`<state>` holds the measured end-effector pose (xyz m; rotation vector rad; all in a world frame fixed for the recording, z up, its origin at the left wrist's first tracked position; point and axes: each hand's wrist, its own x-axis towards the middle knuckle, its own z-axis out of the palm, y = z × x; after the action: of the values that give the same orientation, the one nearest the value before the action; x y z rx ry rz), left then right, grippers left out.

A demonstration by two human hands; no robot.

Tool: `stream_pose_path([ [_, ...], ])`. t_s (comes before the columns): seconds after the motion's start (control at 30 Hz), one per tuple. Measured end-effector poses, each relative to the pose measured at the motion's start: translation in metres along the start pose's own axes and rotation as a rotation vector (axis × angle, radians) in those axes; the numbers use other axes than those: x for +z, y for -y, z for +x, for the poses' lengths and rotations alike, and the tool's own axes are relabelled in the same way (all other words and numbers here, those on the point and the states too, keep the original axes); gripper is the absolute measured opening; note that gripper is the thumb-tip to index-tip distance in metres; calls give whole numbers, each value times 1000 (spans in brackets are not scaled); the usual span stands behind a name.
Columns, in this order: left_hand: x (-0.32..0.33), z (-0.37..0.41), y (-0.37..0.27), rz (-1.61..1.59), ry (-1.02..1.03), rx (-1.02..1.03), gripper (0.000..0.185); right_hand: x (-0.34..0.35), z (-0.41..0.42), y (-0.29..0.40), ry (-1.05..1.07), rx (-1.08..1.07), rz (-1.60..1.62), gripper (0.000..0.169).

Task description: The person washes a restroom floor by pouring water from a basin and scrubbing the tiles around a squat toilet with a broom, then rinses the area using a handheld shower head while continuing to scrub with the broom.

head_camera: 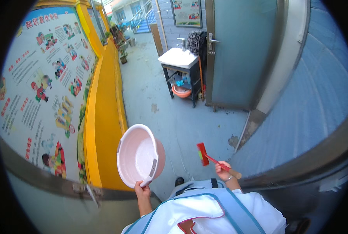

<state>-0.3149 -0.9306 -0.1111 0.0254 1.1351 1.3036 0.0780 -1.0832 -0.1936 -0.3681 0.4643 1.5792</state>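
My left hand (pixel 143 190) grips the rim of a pale pink plastic basin (pixel 127 172), tilted so that its hollow inside faces me. Nothing but a whitish bottom shows within it. In my right hand (pixel 222 171) is a red brush (pixel 202 154) with a wooden handle end (pixel 235 174). Its head, with a yellow-green patch, points away from me over the blue-grey floor (pixel 174 122). The basin and the brush are well apart, one on each side of my body.
Ahead stands a white washbasin (pixel 178 58) on a dark frame, with orange basins (pixel 181 91) below and a grey mop head (pixel 193 42) beside it. A frosted glass door (pixel 241 52) stands at the right. Along the left runs a yellow wall (pixel 106 117) under a poster board (pixel 45 96).
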Motion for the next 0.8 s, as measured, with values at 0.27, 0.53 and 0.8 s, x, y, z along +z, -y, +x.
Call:
stream_pose_path([
  [0.27, 81, 170, -13, -4, 70, -101, 34, -75, 117, 128, -60, -454, 544, 14],
  [0.53, 253, 264, -31, 198, -16, -36, 27, -56, 201, 210, -765, -1023, 181, 23],
  [0.8, 433, 394, 42, 261, 36, 1, 30, 79, 453, 207, -806, -468, -485, 35],
])
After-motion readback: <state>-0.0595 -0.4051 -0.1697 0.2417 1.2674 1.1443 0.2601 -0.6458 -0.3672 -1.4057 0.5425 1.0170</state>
